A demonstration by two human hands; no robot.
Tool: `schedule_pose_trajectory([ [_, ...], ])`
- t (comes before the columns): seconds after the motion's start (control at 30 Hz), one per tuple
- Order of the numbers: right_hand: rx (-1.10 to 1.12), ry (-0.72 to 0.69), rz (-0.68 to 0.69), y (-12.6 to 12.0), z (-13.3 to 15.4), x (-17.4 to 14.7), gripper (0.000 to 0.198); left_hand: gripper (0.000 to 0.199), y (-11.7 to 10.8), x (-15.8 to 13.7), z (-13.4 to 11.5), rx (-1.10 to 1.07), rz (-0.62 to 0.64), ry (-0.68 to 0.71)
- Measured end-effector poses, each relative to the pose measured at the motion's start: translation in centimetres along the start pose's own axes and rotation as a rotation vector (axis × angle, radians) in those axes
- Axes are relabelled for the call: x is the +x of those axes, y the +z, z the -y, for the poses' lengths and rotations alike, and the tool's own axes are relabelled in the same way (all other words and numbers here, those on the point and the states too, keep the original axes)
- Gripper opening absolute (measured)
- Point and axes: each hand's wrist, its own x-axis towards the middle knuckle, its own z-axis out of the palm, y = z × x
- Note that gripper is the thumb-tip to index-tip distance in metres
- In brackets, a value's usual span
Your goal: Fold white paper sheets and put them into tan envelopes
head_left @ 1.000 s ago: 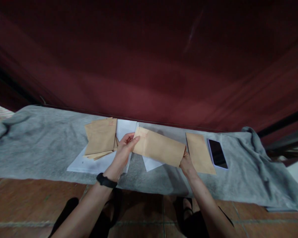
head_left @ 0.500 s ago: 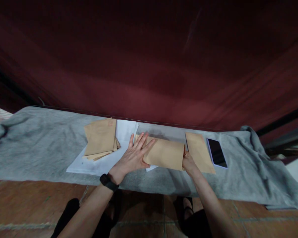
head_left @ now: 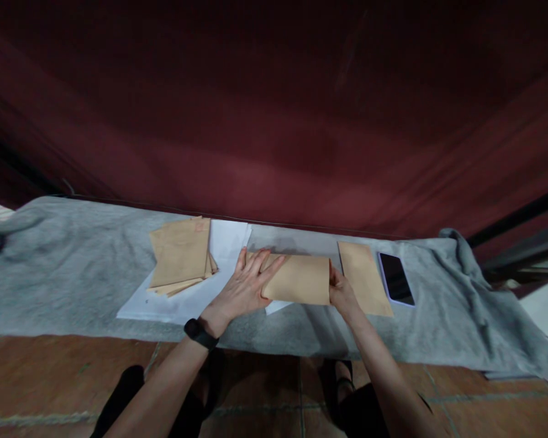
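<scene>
A brown paper envelope [head_left: 301, 280] lies between my hands, above the grey cloth. My left hand [head_left: 246, 283] rests on its left end with the fingers spread flat. At the right end, my right hand [head_left: 341, 292] grips the edge, its fingertips partly hidden by the paper. Below the envelope a corner of white paper [head_left: 277, 306] shows. Just right of my right hand lies another brown envelope [head_left: 366, 280]. To the left, several brown envelopes [head_left: 181, 252] are stacked loosely on white sheets [head_left: 164, 307].
A phone [head_left: 396, 280] with a lilac edge lies at the right on the grey cloth [head_left: 73, 261]. Behind the cloth rises a dark red fabric wall [head_left: 274, 134]. The tiled floor [head_left: 50, 377] and my feet are below.
My right hand has shifted slightly left, and the envelope's right end lies flatter and less bulged. My left hand stays spread on the left end. The view has moved a little.
</scene>
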Motion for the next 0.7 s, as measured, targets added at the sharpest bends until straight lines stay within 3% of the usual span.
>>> schedule_pose_trajectory([
  [0.13,0.017,-0.193,-0.292,-1.4,1.1,0.1,0.031,0.101,0.3,0.1,0.4,0.016,-0.044,-0.081],
  [0.2,0.068,-0.229,-0.326,-1.8,1.7,-0.2,0.026,0.103,0.5,0.1,0.4,0.014,-0.051,-0.096],
  [0.3,0.104,-0.159,-0.190,-1.7,2.2,-0.7,0.027,0.104,0.8,0.2,0.3,0.007,-0.042,-0.101],
  [0.47,0.036,0.045,0.040,-1.4,1.4,-1.1,0.048,0.100,1.0,0.1,-0.1,0.024,-0.031,-0.075],
  [0.6,-0.062,0.192,0.227,-2.1,1.2,-1.7,0.042,0.094,0.6,0.0,-0.5,0.019,-0.016,0.019],
  [0.7,-0.001,0.287,0.305,-2.0,1.4,-2.4,0.047,0.093,0.6,0.0,-1.0,0.001,0.012,0.080],
])
